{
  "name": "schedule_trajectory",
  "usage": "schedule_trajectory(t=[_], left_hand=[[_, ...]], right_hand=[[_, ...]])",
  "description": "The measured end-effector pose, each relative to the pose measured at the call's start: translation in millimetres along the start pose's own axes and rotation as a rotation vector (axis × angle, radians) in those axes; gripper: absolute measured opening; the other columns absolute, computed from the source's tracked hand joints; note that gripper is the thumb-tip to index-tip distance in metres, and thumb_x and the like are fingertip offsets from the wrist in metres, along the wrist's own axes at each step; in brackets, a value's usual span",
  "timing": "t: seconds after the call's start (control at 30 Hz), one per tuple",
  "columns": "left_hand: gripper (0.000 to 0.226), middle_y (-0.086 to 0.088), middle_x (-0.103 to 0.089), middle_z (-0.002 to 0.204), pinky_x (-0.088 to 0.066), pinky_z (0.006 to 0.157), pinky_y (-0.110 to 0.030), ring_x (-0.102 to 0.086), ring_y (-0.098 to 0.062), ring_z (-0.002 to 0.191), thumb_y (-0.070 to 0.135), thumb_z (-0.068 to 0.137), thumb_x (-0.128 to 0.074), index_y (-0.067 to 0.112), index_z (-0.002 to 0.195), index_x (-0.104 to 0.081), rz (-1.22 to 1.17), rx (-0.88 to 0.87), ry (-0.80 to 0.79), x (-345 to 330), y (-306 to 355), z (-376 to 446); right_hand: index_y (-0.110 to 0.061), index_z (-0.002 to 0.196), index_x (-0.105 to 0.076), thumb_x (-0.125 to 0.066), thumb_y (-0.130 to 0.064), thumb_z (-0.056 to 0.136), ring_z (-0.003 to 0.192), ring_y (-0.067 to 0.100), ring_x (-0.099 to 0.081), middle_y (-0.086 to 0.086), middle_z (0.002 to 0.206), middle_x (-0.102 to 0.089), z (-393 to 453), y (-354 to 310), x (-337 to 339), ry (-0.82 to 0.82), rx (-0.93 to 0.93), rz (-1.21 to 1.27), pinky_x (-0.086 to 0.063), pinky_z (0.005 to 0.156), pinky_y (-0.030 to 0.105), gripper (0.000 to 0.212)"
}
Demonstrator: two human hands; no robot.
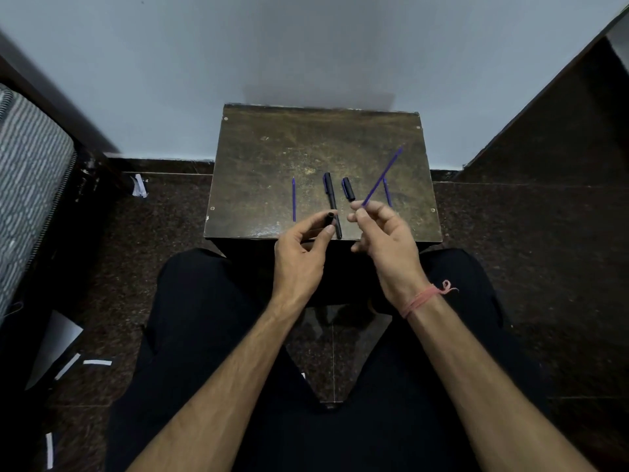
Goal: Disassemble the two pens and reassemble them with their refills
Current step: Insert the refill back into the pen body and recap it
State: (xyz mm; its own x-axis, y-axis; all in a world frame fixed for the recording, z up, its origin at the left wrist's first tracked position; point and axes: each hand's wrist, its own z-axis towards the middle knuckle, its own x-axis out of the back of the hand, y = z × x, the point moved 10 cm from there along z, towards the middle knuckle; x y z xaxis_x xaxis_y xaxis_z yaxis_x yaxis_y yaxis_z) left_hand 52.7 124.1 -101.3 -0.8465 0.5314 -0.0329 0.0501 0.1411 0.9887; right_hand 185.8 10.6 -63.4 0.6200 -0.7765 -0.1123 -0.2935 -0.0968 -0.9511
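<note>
My left hand [299,253] grips a black pen barrel [329,216] whose open end points toward my right hand. My right hand [384,240] pinches a blue refill [383,177] at its lower end, and the refill slants up and to the right above the table. A capped black pen [332,199] lies on the small wooden table [306,144]. A loose black cap [348,189] lies just right of it. A second blue refill [293,199] lies at the left. Another blue refill [387,194] lies at the right, partly behind my right hand.
The table stands against a pale wall, with my knees in dark trousers below its near edge. Dark stone floor surrounds it, with white paper scraps [97,362] at the left. A patterned cushion [27,185] is at the far left, dark furniture at the right.
</note>
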Motion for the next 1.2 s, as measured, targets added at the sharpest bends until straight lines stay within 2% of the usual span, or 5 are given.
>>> schedule_trajectory(t=[0.4, 0.77, 0.87, 1.03, 1.2], left_hand=[[0.037, 0.017, -0.084, 0.125, -0.06, 0.102, -0.021, -0.078, -0.004, 0.124, 0.013, 0.103, -0.078, 0.044, 0.123, -0.083, 0.069, -0.108, -0.126, -13.2, 17.4, -8.4], [0.028, 0.011, -0.085, 0.127, -0.062, 0.108, -0.036, -0.078, -0.008, 0.125, 0.015, 0.104, -0.078, 0.023, 0.131, -0.084, 0.096, -0.098, -0.137, -14.2, 8.3, -6.9], [0.03, 0.011, -0.085, 0.127, -0.063, 0.109, -0.035, -0.078, -0.006, 0.124, 0.016, 0.103, -0.079, 0.027, 0.131, -0.084, 0.103, -0.08, -0.131, -13.7, 6.9, -7.8], [0.029, 0.008, -0.086, 0.124, -0.063, 0.108, -0.035, -0.08, -0.008, 0.121, 0.016, 0.105, -0.079, 0.02, 0.134, -0.083, 0.069, -0.042, -0.12, -13.9, 4.7, -8.1], [0.029, 0.004, -0.087, 0.121, -0.065, 0.102, -0.032, -0.081, -0.01, 0.115, 0.016, 0.104, -0.081, 0.017, 0.133, -0.082, 0.073, 0.005, -0.081, -10.3, -0.4, -6.2]], right_hand=[[-0.028, 0.099, -0.085, -0.089, -0.033, 0.09, 0.084, 0.021, -0.073, -0.008, 0.101, -0.081, 2.5, -16.6, 18.8, 0.051, 0.222, -0.433, -0.059, 0.075, 0.031, 0.011], [-0.033, 0.118, -0.082, -0.09, -0.031, 0.09, 0.07, 0.013, -0.064, -0.004, 0.102, -0.079, -5.9, -39.1, 10.4, -0.028, 0.335, -0.37, -0.053, 0.068, 0.02, 0.029], [-0.03, 0.11, -0.086, -0.088, -0.031, 0.091, 0.074, 0.03, -0.067, -0.005, 0.102, -0.082, -6.5, -40.0, 15.9, 0.022, 0.337, -0.384, -0.056, 0.07, 0.026, 0.019], [-0.032, 0.116, -0.083, -0.084, -0.034, 0.096, 0.08, 0.014, -0.066, 0.0, 0.106, -0.082, 2.7, -30.2, 19.8, 0.013, 0.272, -0.346, -0.059, 0.073, 0.038, 0.02], [-0.023, 0.131, -0.079, -0.065, -0.024, 0.108, 0.105, 0.014, -0.072, -0.005, 0.124, -0.075, 9.5, -32.6, 20.3, 0.114, 0.45, -0.998, -0.056, 0.094, 0.029, 0.027]])
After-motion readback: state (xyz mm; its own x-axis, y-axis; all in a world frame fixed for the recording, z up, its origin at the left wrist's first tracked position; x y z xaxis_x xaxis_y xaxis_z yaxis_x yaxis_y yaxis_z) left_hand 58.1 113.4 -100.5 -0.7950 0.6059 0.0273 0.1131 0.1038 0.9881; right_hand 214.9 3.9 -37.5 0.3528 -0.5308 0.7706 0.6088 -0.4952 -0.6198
